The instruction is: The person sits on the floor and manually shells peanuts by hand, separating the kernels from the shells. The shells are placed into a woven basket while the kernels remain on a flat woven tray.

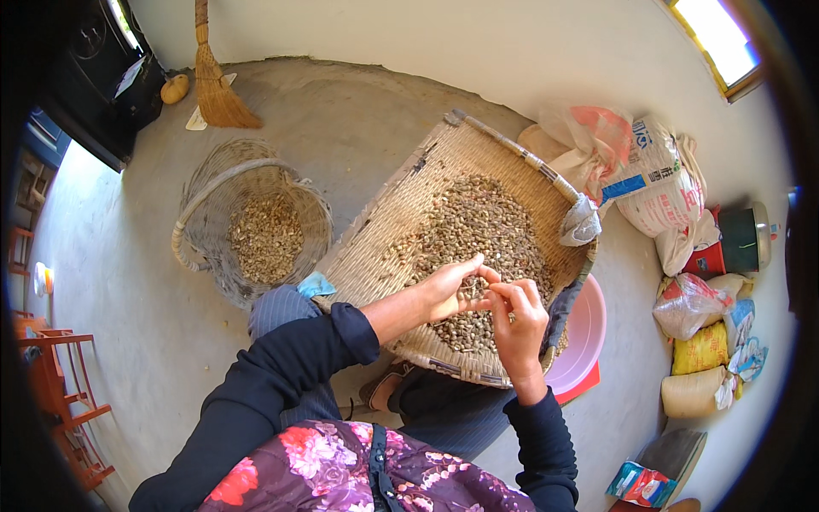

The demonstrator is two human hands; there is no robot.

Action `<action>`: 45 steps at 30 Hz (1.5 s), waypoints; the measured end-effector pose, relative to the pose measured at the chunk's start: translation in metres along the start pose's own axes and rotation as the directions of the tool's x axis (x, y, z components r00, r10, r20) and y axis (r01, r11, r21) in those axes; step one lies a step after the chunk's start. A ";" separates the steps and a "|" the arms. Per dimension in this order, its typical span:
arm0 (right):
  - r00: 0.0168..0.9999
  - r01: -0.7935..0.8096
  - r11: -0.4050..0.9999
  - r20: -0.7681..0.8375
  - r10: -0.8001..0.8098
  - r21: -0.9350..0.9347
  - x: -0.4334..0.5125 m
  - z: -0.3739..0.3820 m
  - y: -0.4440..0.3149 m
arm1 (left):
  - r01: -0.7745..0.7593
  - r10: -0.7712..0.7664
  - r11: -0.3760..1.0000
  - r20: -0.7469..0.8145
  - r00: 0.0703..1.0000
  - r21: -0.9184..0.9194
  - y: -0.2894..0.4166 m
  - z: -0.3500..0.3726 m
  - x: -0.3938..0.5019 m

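Observation:
A woven winnowing basket (pixel 397 211) lies tilted across my lap, heaped with small brownish dried pods or seeds (pixel 480 224). Over the heap, my left hand (pixel 448 288) is cupped palm up with a few of these pieces in it. My right hand (pixel 519 317) meets its fingertips, thumb and forefinger pinched together; a small piece seems to be between them, too small to identify. At the left, a wicker basket with an arched handle (pixel 192 211) holds paler, tan pieces (pixel 265 238). Under the winnowing basket's right edge sits a pink plastic basin (pixel 585 333) with some pieces inside.
A straw broom (pixel 217 89) leans by the far wall near a pumpkin (pixel 174 89). Woven sacks (pixel 659 185), a yellow bag (pixel 700 349) and a dark green container (pixel 741 237) line the right wall. Reddish wooden chairs (pixel 70 377) stand at the left.

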State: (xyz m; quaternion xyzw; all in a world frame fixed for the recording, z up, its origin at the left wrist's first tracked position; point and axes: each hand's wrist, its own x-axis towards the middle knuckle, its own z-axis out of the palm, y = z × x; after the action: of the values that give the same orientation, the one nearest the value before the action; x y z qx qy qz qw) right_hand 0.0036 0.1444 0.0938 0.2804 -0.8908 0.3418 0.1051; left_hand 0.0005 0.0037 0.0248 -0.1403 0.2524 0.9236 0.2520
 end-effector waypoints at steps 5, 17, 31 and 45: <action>0.994 0.108 0.989 0.043 -0.104 -0.100 -0.010 0.015 0.001 | -0.014 0.027 0.990 0.094 0.995 -0.140 -0.003 -0.004 0.006; 0.998 -0.033 0.999 0.061 0.034 -0.025 -0.012 0.024 -0.008 | -0.081 0.085 0.995 0.056 0.995 -0.064 -0.009 -0.009 0.009; 0.989 0.032 0.991 0.150 -0.012 -0.129 -0.001 -0.014 0.014 | -0.090 0.064 0.854 0.068 0.996 0.512 0.012 0.005 -0.007; 0.833 -0.540 0.613 0.266 0.484 0.576 -0.009 -0.005 0.029 | -0.440 0.427 0.362 0.273 0.862 0.822 0.007 0.007 -0.008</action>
State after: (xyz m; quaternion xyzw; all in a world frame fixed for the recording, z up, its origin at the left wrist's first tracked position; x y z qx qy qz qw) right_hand -0.0053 0.1691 0.0779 0.0466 -0.7695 0.6227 -0.1344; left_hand 0.0027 -0.0011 0.0361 0.0826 0.7055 0.7029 0.0372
